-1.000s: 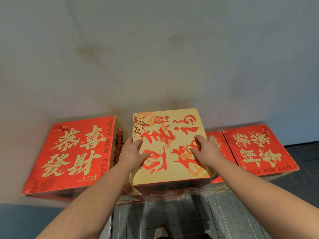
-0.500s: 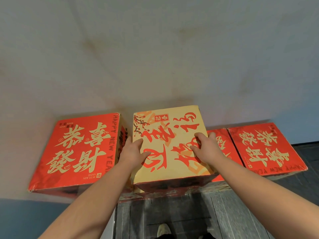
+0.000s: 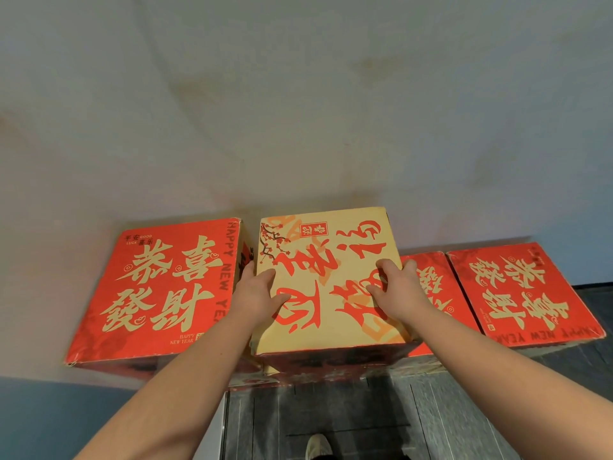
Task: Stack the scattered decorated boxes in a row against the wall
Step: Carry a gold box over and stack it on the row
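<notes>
Tan cardboard printed with red calligraphy and a plum-blossom sprig marked the tan box (image 3: 326,280) at the centre of the row, its far edge close against the pale wall (image 3: 298,111). A person's left hand (image 3: 257,295) lay on its top near the left edge, thumb stretched across the lid and the fingers dropping out of sight into the gap beside the neighbouring box, so how they bent could not be told. The right hand (image 3: 396,292) rested on the top toward the right edge, fingers curled with their tips pressing the lid, gripping nothing. The tan box sat higher than its right-hand neighbours, apparently stacked on a red-printed box whose front showed below it. To the left stood a large red box (image 3: 159,287) with gold characters and "HAPPY NEW YEAR", just beside the tan one. To the right sat a partly hidden red box (image 3: 431,283), and touching it a far red box (image 3: 520,290), its lettering upside down to the camera. Dark plank flooring (image 3: 331,410) ran below, with a shoe tip (image 3: 317,446) at the bottom edge.
</notes>
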`<state>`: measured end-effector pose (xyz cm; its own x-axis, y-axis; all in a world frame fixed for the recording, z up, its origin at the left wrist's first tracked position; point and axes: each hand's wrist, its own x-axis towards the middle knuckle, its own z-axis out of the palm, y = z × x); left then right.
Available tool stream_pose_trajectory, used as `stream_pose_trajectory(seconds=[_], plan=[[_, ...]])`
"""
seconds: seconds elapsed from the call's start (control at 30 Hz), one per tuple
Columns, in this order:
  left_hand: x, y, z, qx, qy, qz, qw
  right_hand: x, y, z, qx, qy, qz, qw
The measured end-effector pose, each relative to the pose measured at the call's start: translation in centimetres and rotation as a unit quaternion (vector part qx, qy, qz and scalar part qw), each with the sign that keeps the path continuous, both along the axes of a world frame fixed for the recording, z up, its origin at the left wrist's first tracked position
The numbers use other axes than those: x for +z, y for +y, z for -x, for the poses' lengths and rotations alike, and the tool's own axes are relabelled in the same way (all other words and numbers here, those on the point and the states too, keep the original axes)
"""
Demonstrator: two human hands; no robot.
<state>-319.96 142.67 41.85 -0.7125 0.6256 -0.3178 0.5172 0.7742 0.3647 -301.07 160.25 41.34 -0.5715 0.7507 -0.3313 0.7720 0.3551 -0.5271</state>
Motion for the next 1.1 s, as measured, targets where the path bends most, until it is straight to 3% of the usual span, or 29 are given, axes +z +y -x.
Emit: stream_pose_trajectory(seconds=[0.73,0.93,1.1], plan=[[0.9,-2.4,1.0,-0.018,0.085,0.068,0.994,-0.3,-2.3,2.3,0.020,0.021,0.006,1.000],[1.1,-2.6,1.0,-0.064,0.164,0.095,0.980,-0.5,-2.5,2.7,0.022,0.018,-0.001,1.000],[1.5,-2.8,1.9,-0.065,0.155,0.108,0.980,-0.4,-2.8,3.1,0.025,0.009,-0.010,1.000]])
